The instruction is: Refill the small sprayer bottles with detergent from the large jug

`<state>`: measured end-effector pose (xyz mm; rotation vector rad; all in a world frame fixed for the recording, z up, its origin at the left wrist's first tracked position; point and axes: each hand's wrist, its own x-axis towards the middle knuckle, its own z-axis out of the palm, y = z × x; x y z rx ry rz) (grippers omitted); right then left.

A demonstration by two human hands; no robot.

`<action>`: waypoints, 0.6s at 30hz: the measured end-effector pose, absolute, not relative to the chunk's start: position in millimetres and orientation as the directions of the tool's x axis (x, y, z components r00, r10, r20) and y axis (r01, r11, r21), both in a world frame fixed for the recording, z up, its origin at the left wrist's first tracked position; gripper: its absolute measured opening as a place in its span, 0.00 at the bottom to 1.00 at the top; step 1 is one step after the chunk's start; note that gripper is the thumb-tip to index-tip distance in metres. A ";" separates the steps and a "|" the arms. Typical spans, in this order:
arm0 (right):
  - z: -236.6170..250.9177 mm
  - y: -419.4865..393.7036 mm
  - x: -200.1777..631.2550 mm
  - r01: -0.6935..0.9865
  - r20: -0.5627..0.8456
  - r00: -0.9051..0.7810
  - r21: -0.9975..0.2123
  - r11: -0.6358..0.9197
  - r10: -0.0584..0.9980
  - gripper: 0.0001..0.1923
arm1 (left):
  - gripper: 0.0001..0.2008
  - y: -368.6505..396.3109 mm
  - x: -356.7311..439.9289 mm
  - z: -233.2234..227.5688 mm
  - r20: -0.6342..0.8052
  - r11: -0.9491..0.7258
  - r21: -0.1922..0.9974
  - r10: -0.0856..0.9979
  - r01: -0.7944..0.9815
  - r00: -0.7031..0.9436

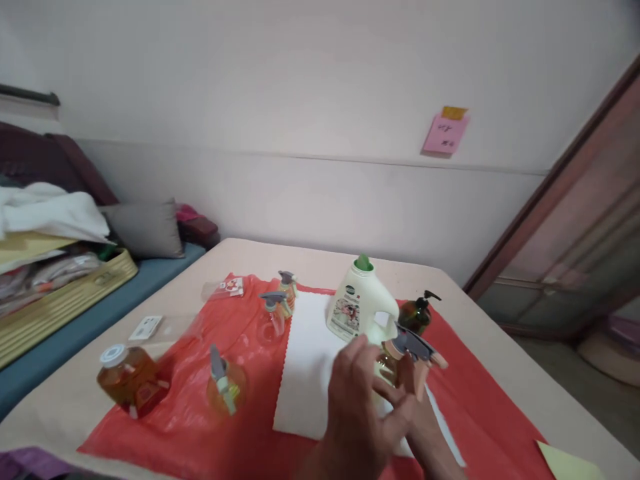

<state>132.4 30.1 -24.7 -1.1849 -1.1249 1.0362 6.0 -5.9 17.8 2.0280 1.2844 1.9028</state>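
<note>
Low in the middle of the view, both my hands meet around a small amber spray bottle (386, 365) with a grey trigger head. My left hand (357, 407) shows its back to the camera, and its fingers curl around the bottle's body. From behind, the fingers of my right hand (419, 400) reach up under the trigger head and grip the neck. The bottle is held just above a white cloth (310, 360) that lies on a red sheet (480, 407). Right behind it stands a white jug with a green cap (356, 307).
A dark pump bottle (418, 313) stands at the right of the jug. Two small spray bottles (276, 308) stand at the back, and another (225, 385) is at the front left beside an amber jar (129, 379). A yellow basket (65, 293) rests on a bench at the left.
</note>
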 end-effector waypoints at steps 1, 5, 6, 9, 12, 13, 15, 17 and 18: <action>-19.8 29.5 135.9 -0.085 0.053 0.156 -0.994 0.067 0.986 0.41 | 0.35 -2.0 3.1 15.2 0.711 -0.581 0.645 0.695 0.496 -0.110; -3.8 19.3 140.2 -0.356 -0.096 -0.003 -0.930 -0.091 0.995 0.43 | 0.50 13.8 -5.8 8.8 0.224 -0.249 0.877 0.968 0.410 0.111; -2.5 16.9 141.1 -0.381 -0.110 -0.029 -0.918 -0.113 0.993 0.44 | 0.52 16.3 -5.5 9.6 0.123 -0.180 0.891 0.980 0.417 0.159; -3.6 15.6 145.6 -0.411 -0.109 0.007 -0.907 -0.096 0.994 0.39 | 0.54 17.6 4.9 15.7 -0.012 -0.075 0.877 0.984 0.474 0.178; -4.0 20.7 152.1 -0.406 -0.113 0.110 -0.912 -0.059 0.987 0.33 | 0.49 11.3 24.9 19.5 -0.014 -0.079 0.859 0.984 0.506 0.178; -2.9 22.5 154.6 -0.393 -0.137 0.135 -0.917 -0.074 0.981 0.34 | 0.47 8.6 31.4 19.0 -0.010 -0.086 0.858 0.983 0.507 0.182; 0.9 24.4 160.3 -0.355 -0.195 0.158 -0.926 -0.129 0.968 0.35 | 0.44 4.3 40.8 15.6 -0.012 -0.071 0.863 0.987 0.500 0.162; 5.5 24.0 166.1 -0.309 -0.232 0.136 -0.934 -0.181 0.963 0.34 | 0.45 3.1 43.6 9.7 -0.061 -0.008 0.879 0.990 0.476 0.131; 7.6 23.1 168.8 -0.298 -0.236 0.124 -0.935 -0.191 0.964 0.33 | 0.45 4.2 42.8 6.3 -0.106 0.030 0.894 0.984 0.447 0.145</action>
